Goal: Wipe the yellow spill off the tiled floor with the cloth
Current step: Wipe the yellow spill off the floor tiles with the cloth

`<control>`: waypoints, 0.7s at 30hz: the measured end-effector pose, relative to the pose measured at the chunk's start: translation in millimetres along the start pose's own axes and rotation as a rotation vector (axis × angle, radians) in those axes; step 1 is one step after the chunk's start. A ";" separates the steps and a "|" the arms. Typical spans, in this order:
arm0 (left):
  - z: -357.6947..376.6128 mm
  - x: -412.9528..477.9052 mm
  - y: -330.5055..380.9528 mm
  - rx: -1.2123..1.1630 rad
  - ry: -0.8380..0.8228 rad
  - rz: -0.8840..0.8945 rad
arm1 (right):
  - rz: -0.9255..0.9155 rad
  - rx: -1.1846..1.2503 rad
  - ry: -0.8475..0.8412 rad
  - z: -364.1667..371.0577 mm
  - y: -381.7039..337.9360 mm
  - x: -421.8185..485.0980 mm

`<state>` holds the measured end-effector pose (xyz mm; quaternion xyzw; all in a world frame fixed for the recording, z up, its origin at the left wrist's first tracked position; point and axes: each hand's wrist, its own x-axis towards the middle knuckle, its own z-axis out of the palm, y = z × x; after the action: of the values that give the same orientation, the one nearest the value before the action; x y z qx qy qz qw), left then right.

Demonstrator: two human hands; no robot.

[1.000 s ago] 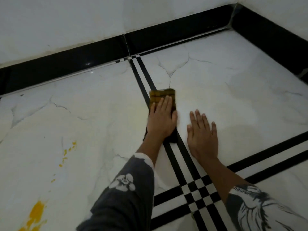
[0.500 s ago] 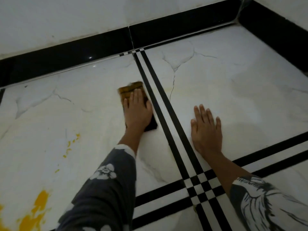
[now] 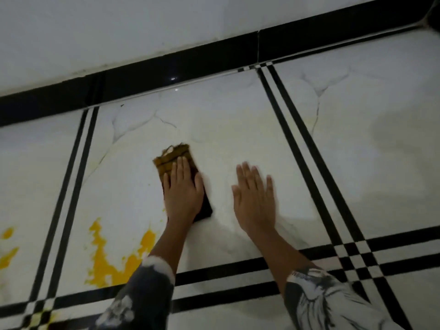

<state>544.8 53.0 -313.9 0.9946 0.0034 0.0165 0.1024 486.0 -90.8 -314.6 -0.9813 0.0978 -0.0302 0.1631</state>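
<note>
2 hands lie flat on the floor at mid-frame: the left hand presses the cloth down with straight fingers held close together, gripping nothing. The right hand rests palm-down just beside it, fingers straight and slightly spread. The spill sits in the lower left of the frame, apart from the cloth, with more of it at the left edge.

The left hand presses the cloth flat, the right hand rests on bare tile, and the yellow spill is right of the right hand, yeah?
No. In the head view the yellow spill lies left of the left arm, not right of the right hand. The rest stands: left hand pressing the cloth flat, right hand on bare tile.
</note>
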 end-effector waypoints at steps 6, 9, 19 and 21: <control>3.1 -19.5 33.0 0.026 -0.072 0.153 | -0.026 -0.082 0.020 8.1 4.5 3.3; 0.2 26.3 3.6 0.023 -0.081 0.115 | -0.039 -0.083 0.025 10.0 5.7 2.6; -3.8 -25.6 9.8 -0.002 -0.085 0.178 | -0.029 -0.070 -0.022 2.2 2.2 4.3; -4.2 -2.8 -12.4 0.002 -0.071 0.145 | -0.049 -0.077 -0.026 3.1 4.6 2.6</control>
<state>541.8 65.9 -312.4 0.9923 -0.0722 -0.0113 0.1000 488.0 -94.6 -319.0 -0.9893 0.0726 -0.0174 0.1256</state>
